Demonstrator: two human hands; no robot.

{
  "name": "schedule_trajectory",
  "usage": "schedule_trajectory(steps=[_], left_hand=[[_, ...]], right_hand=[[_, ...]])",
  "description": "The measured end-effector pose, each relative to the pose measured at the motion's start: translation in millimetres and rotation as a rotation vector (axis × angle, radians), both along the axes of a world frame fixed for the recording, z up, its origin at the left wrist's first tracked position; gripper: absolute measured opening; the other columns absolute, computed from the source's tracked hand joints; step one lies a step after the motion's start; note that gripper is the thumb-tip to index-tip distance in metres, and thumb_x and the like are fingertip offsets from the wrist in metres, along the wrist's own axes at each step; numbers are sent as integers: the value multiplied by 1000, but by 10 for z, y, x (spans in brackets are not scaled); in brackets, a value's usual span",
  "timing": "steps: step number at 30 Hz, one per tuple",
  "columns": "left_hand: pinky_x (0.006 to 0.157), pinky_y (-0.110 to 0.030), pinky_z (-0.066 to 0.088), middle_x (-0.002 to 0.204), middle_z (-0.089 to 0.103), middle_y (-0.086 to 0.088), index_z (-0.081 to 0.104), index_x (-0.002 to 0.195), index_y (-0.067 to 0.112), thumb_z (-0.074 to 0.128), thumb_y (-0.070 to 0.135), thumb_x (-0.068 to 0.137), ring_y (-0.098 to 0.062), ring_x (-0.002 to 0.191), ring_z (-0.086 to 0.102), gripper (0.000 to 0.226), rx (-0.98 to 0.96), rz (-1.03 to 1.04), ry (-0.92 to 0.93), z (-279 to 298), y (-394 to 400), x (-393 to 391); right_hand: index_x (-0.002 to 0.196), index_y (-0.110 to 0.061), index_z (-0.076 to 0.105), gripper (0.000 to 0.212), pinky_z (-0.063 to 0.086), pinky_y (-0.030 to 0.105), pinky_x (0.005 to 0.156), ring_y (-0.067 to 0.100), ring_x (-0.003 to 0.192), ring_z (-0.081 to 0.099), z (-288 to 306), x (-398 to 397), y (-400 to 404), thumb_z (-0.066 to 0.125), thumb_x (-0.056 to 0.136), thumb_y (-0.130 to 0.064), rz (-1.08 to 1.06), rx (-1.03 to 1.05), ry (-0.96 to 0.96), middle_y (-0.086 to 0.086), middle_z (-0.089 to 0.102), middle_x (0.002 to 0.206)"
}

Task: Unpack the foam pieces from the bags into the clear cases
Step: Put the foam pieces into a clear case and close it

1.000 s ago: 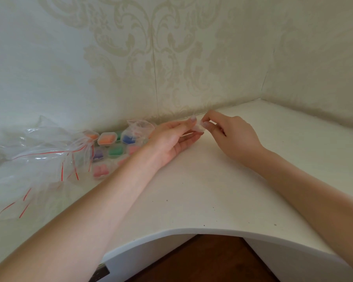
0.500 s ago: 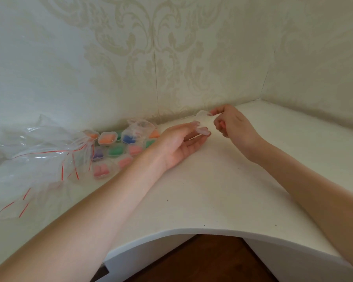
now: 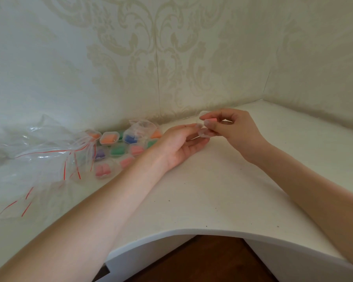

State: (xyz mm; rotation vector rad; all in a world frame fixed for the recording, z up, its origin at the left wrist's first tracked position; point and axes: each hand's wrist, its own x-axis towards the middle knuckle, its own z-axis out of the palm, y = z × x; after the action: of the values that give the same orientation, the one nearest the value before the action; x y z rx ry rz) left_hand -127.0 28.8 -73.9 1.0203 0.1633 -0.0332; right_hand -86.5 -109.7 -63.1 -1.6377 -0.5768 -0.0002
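My right hand (image 3: 235,130) pinches a pink foam piece (image 3: 213,120) between thumb and fingers, just above a small clear case (image 3: 203,133). My left hand (image 3: 181,144) lies palm up on the white desk (image 3: 222,190), its fingertips holding that clear case from below. Whether the lid is the clear flap beside my right fingertips I cannot tell. Several clear cases with orange, blue, green, purple and pink foam (image 3: 118,149) lie in rows to the left of my left wrist.
A heap of empty clear zip bags with red seal lines (image 3: 35,159) covers the desk's left side. One small bag (image 3: 143,127) lies on top of the filled cases. Patterned walls close the desk at the back and right. The front edge curves inward over a brown floor.
My right hand has drawn the pink foam piece out into view and come back down toward my left fingertips. The left hand has stayed in place under the clear case.
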Motion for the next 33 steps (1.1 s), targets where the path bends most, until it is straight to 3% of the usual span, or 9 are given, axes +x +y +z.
schedule_trajectory(steps=[4,7,9,13,18,23,26,29,33], left_hand=[[74,-28,57,72,71,-11,62,83,1,51,2,93,-21,75,67,15,7,1,4,12,-21,-5],[76,-27,57,74,72,-9,65,82,3,54,3,93,-19,76,68,16,37,5,-13,18,-27,-3],[78,-26,57,79,73,-7,66,84,5,54,5,93,-16,76,69,15,42,-8,-15,22,-26,0],[81,-27,56,83,74,-7,66,86,5,53,7,94,-15,77,70,15,45,-16,-25,22,-23,-11],[79,-28,56,79,72,-2,63,88,5,53,14,95,-14,74,68,14,108,-52,-38,23,-24,-30],[76,-27,57,76,73,-4,57,82,3,52,4,93,-17,72,69,13,82,-9,-22,16,-1,-14],[70,-27,58,69,71,-8,54,76,1,51,4,95,-18,65,69,19,0,67,28,26,13,6],[70,-28,58,67,69,-11,55,78,0,51,4,95,-19,66,67,18,4,97,44,35,0,0],[71,-28,57,65,67,-12,54,73,1,51,2,94,-21,70,65,21,8,103,53,54,-19,-16]], right_hand=[[94,-17,66,20,49,18,59,6,56,58,-8,42,0,74,79,-9,-91,-151,-129,1,64,79],[84,-14,64,15,48,19,56,6,56,57,-3,49,2,76,76,-8,-94,-169,-158,-3,64,73],[88,-10,70,12,46,15,55,2,56,55,8,36,0,75,77,-8,-68,-172,-170,-2,64,71],[96,-11,74,15,46,14,56,1,59,55,20,35,-19,72,80,-10,-38,-205,-194,-3,66,71],[84,-22,71,17,47,20,64,10,68,56,-11,21,-13,75,75,-8,-38,-264,-225,7,69,76],[83,-10,67,12,50,19,65,9,65,60,0,13,-12,74,76,-4,-44,-226,-224,2,68,72],[88,-3,68,7,51,13,67,6,66,65,32,28,-21,66,83,2,-35,-141,-163,5,68,76],[97,-4,68,20,52,11,71,3,72,69,42,30,-25,54,90,8,15,-76,-82,7,68,85],[115,-14,64,32,49,9,76,-1,74,68,47,27,-33,48,94,5,6,-168,-108,1,67,92]])
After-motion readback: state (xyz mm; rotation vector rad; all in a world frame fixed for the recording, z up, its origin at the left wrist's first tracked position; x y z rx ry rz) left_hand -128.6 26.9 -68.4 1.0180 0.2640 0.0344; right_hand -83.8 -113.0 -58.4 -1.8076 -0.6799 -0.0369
